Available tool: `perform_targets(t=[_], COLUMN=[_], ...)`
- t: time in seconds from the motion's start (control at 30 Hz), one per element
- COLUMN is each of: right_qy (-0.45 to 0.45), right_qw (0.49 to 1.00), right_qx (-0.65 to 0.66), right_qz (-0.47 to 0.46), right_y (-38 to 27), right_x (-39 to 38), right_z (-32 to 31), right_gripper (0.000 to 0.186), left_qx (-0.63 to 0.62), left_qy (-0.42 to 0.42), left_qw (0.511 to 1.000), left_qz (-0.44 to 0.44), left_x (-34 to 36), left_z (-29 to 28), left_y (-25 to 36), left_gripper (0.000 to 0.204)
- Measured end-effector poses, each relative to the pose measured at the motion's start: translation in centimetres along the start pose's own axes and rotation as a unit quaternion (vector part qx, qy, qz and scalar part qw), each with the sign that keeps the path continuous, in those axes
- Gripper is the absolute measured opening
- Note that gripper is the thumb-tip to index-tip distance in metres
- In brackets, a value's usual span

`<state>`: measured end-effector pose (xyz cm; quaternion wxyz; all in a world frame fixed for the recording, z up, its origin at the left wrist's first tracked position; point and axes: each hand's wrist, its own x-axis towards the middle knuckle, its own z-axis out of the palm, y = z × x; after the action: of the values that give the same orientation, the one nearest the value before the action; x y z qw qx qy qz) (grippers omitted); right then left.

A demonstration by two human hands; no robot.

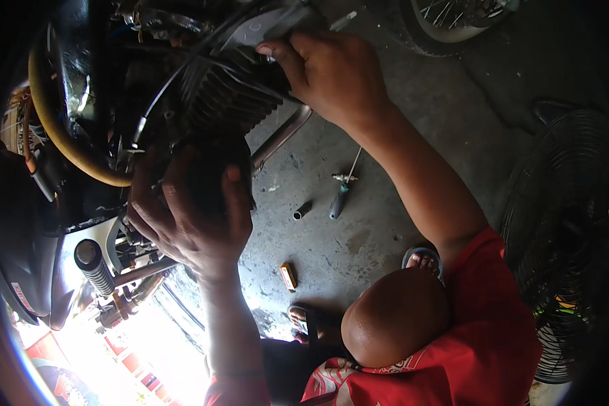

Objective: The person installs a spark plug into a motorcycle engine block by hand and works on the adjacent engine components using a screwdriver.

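A motorbike engine with dark cooling fins point(227, 101) fills the upper left. My left hand point(196, 216) lies against a dark, blocky part point(213, 162) below the fins, its fingers spread around it. Beyond the fins, my right hand point(338, 74) is closed, with thumb and fingers together beside a blurred grey panel point(257, 28). Whatever those fingers grip is hidden. A black cable point(157, 101) with a metal end runs down between the fins and my left hand. A metal pipe point(283, 137) slants out from the engine below my right hand.
On the concrete floor lie a teal-handled screwdriver point(339, 201), a spark plug point(345, 177), a dark socket point(302, 210) and a small orange box point(288, 276). A yellow hose point(57, 139) and a footpeg point(95, 267) are at left. A fan point(561, 196) stands right, a wheel point(446, 34) beyond.
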<state>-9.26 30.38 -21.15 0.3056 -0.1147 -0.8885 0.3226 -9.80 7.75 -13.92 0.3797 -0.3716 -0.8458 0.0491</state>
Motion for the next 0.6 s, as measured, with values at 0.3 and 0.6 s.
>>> perform_targets(t=[0.3,0.6], right_qy=[0.228,0.137], right_qw=[0.96,0.986], right_qx=[0.079,0.071], right_qz=[-0.14,-0.069], right_y=[0.9,-0.7], right_x=[0.3,-0.1], right_z=[1.6,-0.6], right_gripper=[0.033,0.03], left_qx=[-0.014,-0.012], left_qy=[-0.006,-0.026], left_qw=[1.0,0.999], left_qz=[-0.017,-0.03], left_x=[0.6,0.5], left_z=[-0.9,-1.8], left_y=[0.7,0.3], left_gripper=[0.045,0.044])
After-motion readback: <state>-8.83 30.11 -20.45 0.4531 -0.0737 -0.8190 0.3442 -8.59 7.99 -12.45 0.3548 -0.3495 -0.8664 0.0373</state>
